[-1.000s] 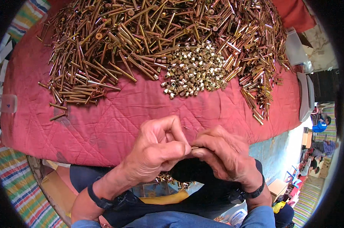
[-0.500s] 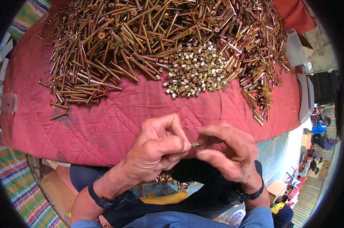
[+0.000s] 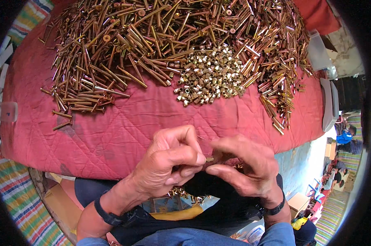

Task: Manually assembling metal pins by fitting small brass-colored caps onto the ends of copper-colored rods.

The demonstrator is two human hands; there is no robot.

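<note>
One small metal fitting [image 3: 210, 158] is in work, pinched between the thumb and forefinger of the left hand [image 3: 173, 153]. Just beside it, the right hand [image 3: 251, 164] has its thumb and fingers parted near the fitting's free end; blur hides whether they touch it. Judging by the loose stock, much is left: a broad heap of cross-recess flat-head bolts [image 3: 111, 45] spreads beyond both hands, and a smaller pile of hollow metal nuts [image 3: 210, 76] sits at its near edge, straight ahead of them, on the quilted red cloth [image 3: 124, 135]. Below the hands lie more metal pieces [image 3: 197, 199]; whether these are finished, or what holds them, cannot be told. As for containers, a clear plastic jar [image 3: 9, 111] lies far left of the left hand, while a translucent tub [image 3: 318, 51] and a pale plastic tray [image 3: 329, 104] stand out past the right hand; none shows its contents clearly.
</note>
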